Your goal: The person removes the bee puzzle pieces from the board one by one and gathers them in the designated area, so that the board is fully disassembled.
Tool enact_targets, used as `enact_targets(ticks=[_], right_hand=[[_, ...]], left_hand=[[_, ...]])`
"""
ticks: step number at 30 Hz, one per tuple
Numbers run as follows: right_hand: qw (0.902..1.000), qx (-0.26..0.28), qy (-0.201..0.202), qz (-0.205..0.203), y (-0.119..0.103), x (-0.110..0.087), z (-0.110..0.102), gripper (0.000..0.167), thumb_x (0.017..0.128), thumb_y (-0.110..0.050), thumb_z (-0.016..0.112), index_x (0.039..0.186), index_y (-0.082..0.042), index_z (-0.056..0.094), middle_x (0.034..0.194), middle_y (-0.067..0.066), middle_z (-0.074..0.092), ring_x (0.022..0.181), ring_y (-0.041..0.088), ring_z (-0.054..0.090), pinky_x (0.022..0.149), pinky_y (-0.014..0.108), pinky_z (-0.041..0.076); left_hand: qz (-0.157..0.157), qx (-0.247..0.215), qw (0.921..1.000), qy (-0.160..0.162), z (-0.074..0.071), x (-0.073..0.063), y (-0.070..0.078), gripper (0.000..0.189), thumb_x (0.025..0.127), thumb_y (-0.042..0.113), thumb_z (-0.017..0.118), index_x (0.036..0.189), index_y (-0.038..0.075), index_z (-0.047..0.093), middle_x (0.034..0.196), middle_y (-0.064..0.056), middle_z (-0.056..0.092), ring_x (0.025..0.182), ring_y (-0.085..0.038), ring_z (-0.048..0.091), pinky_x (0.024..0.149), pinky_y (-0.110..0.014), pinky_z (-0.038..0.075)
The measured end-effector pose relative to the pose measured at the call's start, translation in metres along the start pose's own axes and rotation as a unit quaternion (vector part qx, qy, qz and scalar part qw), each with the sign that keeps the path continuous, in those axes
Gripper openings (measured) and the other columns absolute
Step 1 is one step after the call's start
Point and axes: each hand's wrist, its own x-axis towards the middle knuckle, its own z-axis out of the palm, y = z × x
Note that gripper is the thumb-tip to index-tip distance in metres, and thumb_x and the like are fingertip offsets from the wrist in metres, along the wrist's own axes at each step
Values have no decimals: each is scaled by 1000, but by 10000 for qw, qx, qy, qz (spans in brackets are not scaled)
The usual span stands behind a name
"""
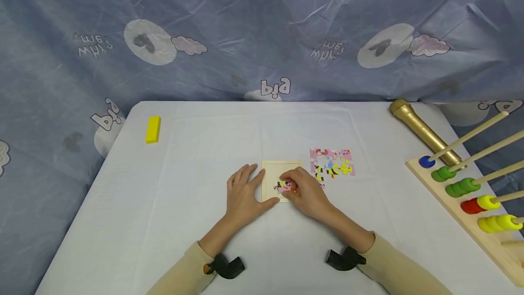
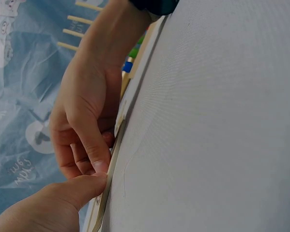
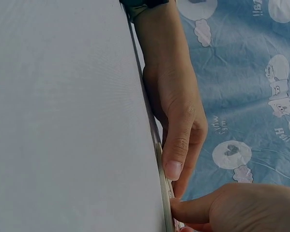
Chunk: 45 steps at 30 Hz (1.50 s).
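A square pale wooden puzzle tray [image 1: 270,167] lies on the table before me, with several joined picture pieces [image 1: 281,187] in its lower right part. My left hand [image 1: 243,195] has its fingers spread beside the tray's left edge, and its thumb [image 2: 89,186] presses on the near rim. Over the right side of the tray, my right hand [image 1: 309,195] is curled, thumb and fingers pinching at a puzzle piece mostly hidden by them. To the tray's right lies a partly joined group of pink and yellow puzzle pieces [image 1: 345,169], its lower left part partly behind my right hand.
At the far left lies a yellow block [image 1: 153,129]. A gold microphone-shaped object [image 1: 425,129] rests at the back right, behind a wooden bead rack [image 1: 458,204] with coloured rings on slanting pegs. Behind the white table [image 1: 110,222] hangs a blue-grey printed cloth [image 1: 229,31].
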Motion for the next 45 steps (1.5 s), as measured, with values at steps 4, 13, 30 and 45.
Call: enact_targets(ticks=[4, 13, 30, 45], right_hand=[[10000, -3, 64, -32, 1, 0, 1, 34, 75, -3, 81, 106, -8, 68, 90, 2, 59, 72, 9, 47, 63, 21, 40], [9996, 89, 238, -112, 2, -1, 2, 35, 72, 0, 82, 104, -7, 68, 90, 2, 59, 80, 13, 51, 70, 24, 44], [9961, 755, 420, -182, 1, 1, -1, 22, 77, 7, 76, 94, -5, 67, 81, 3, 62, 70, 9, 53, 60, 18, 45], [9839, 1605, 351, 710, 2, 2, -19, 13, 90, -1, 65, 98, -10, 71, 80, 5, 64, 67, 13, 54, 59, 21, 45]], left_hand=[[7, 23, 10000, 19, 0, 0, 0, 82, 70, 57, 79, 133, 9, 61, 142, -11, 51, 137, -31, 38, 107, -52, 27], [51, -78, 9999, 59, -1, 0, 0, 81, 70, 56, 80, 133, 8, 61, 142, -12, 51, 137, -32, 38, 107, -52, 26], [45, -111, 9999, 85, 0, 0, 1, 81, 69, 56, 80, 132, 8, 62, 142, -11, 52, 136, -32, 39, 107, -52, 27], [-28, -91, 9999, 36, -1, 0, 2, 81, 70, 55, 80, 132, 8, 62, 142, -11, 51, 137, -32, 38, 108, -52, 26]])
